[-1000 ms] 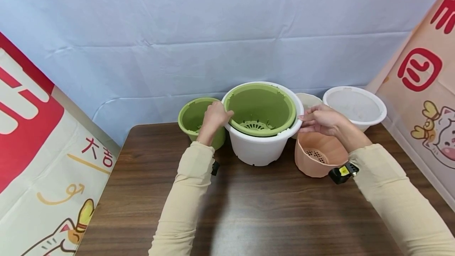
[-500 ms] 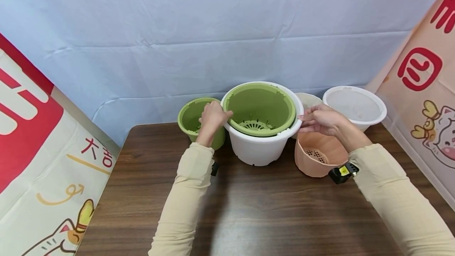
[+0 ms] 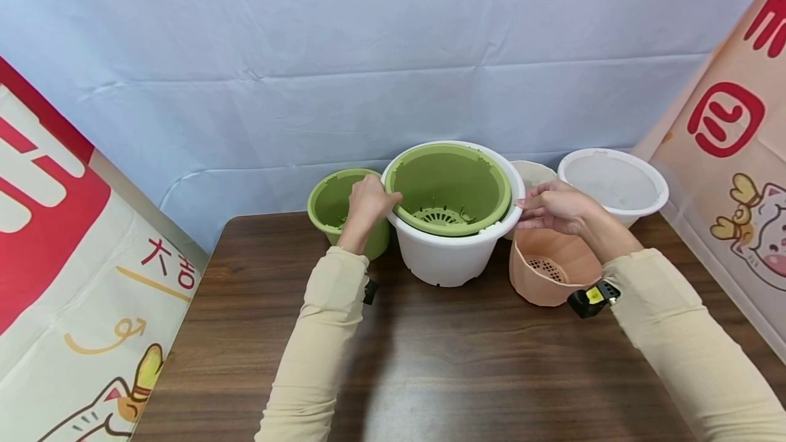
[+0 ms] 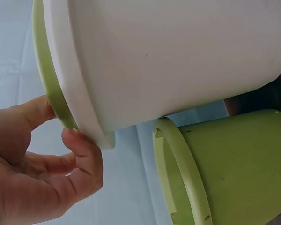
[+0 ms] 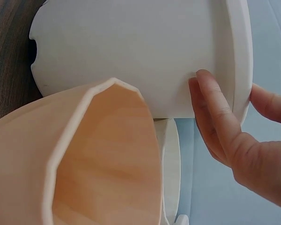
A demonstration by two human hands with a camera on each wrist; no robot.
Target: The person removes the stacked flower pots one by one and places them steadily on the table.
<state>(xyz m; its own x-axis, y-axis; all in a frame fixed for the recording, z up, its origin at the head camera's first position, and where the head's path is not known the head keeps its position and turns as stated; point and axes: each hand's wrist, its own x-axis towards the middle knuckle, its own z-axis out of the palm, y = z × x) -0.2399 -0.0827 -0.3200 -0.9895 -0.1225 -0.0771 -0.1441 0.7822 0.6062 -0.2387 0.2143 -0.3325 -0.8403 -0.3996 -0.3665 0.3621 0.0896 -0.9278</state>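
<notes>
A white flowerpot (image 3: 445, 262) stands on the table with a green flowerpot (image 3: 453, 179) nested inside it, slotted at the bottom. The green rim sits slightly tilted within the white one. At the left side my left hand (image 3: 370, 207) pinches the green pot's rim, thumb reaching over it; in the left wrist view a curled finger (image 4: 84, 157) lies right at both rims. My right hand (image 3: 555, 207) grips the white pot's rim from the right. The right wrist view shows its thumb (image 5: 269, 103) on the rim and its fingers (image 5: 215, 105) under it against the wall.
Beside my left hand stands a smaller green pot (image 3: 331, 196). To the right are a ribbed peach pot (image 3: 534, 282), partly beneath my right hand, a cream pot (image 3: 529, 172) behind it and another white pot (image 3: 645, 198). A cloth backdrop (image 3: 393, 33) hangs close behind.
</notes>
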